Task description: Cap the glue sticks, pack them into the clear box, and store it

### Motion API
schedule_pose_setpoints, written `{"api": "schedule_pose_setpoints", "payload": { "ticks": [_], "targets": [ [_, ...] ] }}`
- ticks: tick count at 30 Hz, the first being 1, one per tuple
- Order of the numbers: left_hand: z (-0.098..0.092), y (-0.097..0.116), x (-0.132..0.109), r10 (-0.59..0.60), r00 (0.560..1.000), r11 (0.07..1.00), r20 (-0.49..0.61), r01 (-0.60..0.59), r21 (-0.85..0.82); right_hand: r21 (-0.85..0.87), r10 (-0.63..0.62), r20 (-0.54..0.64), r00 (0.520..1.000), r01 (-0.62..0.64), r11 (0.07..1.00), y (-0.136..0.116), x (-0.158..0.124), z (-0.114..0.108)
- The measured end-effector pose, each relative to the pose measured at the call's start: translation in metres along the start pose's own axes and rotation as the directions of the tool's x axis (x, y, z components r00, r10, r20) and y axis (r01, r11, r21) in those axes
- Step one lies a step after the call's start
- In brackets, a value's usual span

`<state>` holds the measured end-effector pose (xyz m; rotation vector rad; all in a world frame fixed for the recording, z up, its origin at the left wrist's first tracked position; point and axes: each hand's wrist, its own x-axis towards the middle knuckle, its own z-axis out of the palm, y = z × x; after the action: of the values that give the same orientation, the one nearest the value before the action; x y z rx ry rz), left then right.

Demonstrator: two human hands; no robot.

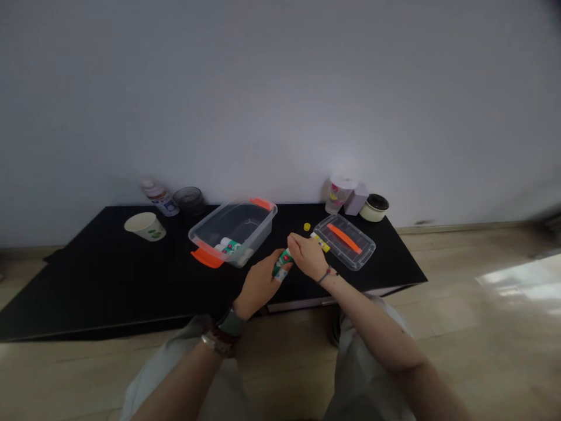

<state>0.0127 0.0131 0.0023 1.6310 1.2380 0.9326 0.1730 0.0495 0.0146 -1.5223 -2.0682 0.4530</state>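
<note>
My left hand (260,285) is shut around a green-and-white glue stick (281,264), which tilts up toward my right hand (307,256). A yellow-and-white glue stick (320,242) juts from the fingers of my right hand, and its far end reaches the edge of a clear lid with an orange strip (345,241). A small yellow cap (307,227) stands on the black table just beyond my right hand. To the left, a clear plastic box with orange handles (232,231) holds several glue sticks (230,245).
A paper cup (145,226) lies on its side at the table's left, behind it a bottle (160,197) and a dark cup (189,200). At the back right stand a clear cup (337,196), a small box (356,199) and a white jar (374,207).
</note>
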Motion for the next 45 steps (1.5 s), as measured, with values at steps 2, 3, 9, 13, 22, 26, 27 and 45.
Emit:
{"api": "schedule_pose_setpoints", "payload": {
  "ticks": [2,3,9,13,22,26,27,45],
  "targets": [
    [-0.002,0.001,0.000,-0.043,0.996,0.994,0.078,0.050,-0.095,0.049,-0.050,0.007,0.999,0.050,0.998,0.000,0.000,-0.004],
    [-0.003,0.002,0.000,-0.069,0.985,0.980,0.156,0.096,-0.173,0.095,-0.110,0.011,0.994,0.108,0.990,0.001,0.000,-0.008],
    [-0.004,0.007,-0.006,-0.041,0.942,0.946,0.333,0.144,-0.290,0.139,-0.286,-0.011,0.958,0.285,0.948,-0.002,-0.003,-0.023],
    [-0.002,0.004,-0.007,0.019,0.998,1.000,0.064,-0.020,0.020,-0.030,-0.107,-0.005,0.994,0.107,0.994,-0.005,-0.003,-0.011],
    [-0.001,0.001,-0.006,-0.077,0.924,0.897,0.376,0.229,-0.379,0.166,-0.307,0.030,0.951,0.298,0.940,0.003,-0.004,-0.022],
    [0.004,-0.006,-0.008,0.014,0.981,0.999,0.193,-0.006,-0.042,-0.063,-0.155,0.072,0.985,0.160,0.985,-0.001,-0.004,-0.017],
    [0.004,-0.008,-0.007,0.035,0.987,0.997,0.156,-0.044,0.055,-0.116,-0.096,0.082,0.992,0.105,0.988,-0.002,-0.004,-0.015],
    [-0.061,-0.009,0.046,0.067,0.973,0.997,-0.221,-0.060,0.039,0.372,-0.098,-0.136,0.986,0.143,0.917,0.018,-0.007,-0.026]
  ]
}}
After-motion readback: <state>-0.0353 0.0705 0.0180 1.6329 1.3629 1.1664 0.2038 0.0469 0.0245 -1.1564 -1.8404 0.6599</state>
